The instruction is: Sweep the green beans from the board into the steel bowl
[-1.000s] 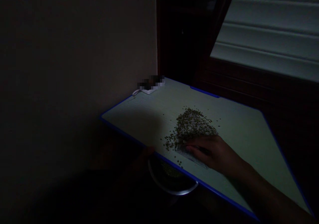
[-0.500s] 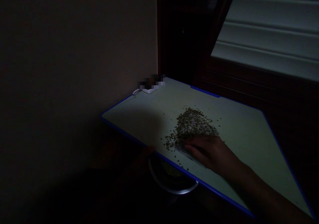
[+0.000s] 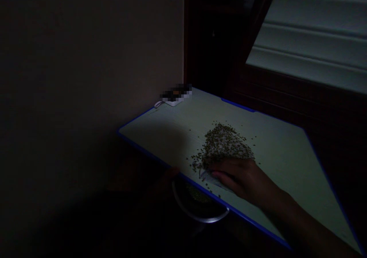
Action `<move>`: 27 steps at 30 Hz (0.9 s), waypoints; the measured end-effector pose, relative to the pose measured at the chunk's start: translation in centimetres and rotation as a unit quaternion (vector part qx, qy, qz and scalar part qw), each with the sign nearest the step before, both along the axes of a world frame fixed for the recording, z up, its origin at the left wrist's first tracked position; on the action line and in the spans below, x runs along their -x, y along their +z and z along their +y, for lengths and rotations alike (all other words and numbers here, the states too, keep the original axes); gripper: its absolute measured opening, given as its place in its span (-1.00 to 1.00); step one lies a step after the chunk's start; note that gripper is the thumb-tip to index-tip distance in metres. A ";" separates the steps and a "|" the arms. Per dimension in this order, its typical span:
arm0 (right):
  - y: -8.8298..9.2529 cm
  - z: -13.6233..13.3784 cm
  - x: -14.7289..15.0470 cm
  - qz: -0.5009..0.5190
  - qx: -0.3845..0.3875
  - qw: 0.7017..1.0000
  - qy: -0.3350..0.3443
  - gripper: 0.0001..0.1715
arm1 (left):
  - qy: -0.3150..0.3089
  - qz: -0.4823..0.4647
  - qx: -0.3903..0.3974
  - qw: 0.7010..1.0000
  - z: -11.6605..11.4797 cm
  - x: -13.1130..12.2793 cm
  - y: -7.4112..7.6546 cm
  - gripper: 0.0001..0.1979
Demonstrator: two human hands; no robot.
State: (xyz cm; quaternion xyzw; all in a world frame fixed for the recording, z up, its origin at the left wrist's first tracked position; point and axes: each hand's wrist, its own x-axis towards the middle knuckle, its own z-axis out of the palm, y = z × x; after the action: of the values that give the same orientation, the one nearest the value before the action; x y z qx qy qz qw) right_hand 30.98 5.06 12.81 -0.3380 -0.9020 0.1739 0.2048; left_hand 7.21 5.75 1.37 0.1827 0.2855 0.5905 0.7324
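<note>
A heap of small green beans (image 3: 225, 145) lies on a pale table with a blue edge (image 3: 149, 147). My right hand (image 3: 243, 179) rests flat on the table at the heap's near side, fingers stretched toward the front edge and touching the beans. Below that edge a round metal bowl (image 3: 200, 210) holds some beans. My left hand (image 3: 168, 177) is very dark at the bowl's left rim, just under the table edge; its fingers seem to grip the rim.
A small white object (image 3: 173, 102) with a cord sits at the table's far corner by the wall. A dark wooden frame (image 3: 212, 40) and a pale ribbed shutter (image 3: 312, 32) stand behind the table. The room is very dim.
My right hand has slid a little toward the table's front edge, dragging beans with it. The view shifted slightly.
</note>
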 end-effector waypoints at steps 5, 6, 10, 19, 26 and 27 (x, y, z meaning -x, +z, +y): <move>0.1 0.0 0.1 0.015 0.000 1.000 0.003 -0.72 | -0.002 -0.001 0.004 1.000 0.0 0.0 -0.2 -0.61; 0.1 0.0 0.1 0.014 -0.003 1.000 -0.001 -0.72 | -0.002 0.000 0.003 1.000 0.0 0.0 -0.3 -0.61; 0.0 -0.2 0.3 0.001 0.001 1.000 -0.002 -0.71 | -0.004 0.000 0.003 1.000 -0.2 -0.1 -0.3 -0.59; 0.0 -0.4 0.6 0.010 -0.002 1.000 0.011 -0.72 | -0.025 -0.002 0.005 1.000 0.4 0.2 -1.0 -0.59; 0.1 -0.4 0.5 0.016 -0.010 1.000 0.025 -0.72 | -0.027 0.005 0.009 1.000 0.4 0.4 -1.2 -0.61; 0.2 -0.4 0.5 0.019 -0.017 0.999 0.022 -0.72 | -0.027 0.005 0.008 1.000 0.4 0.4 -1.1 -0.60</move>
State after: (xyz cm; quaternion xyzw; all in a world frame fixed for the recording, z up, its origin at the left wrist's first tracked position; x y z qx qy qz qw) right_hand 30.48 4.65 13.02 -0.3109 -0.9082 0.1695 0.2233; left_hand 6.82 6.11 0.25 0.1871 0.2889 0.5670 0.7483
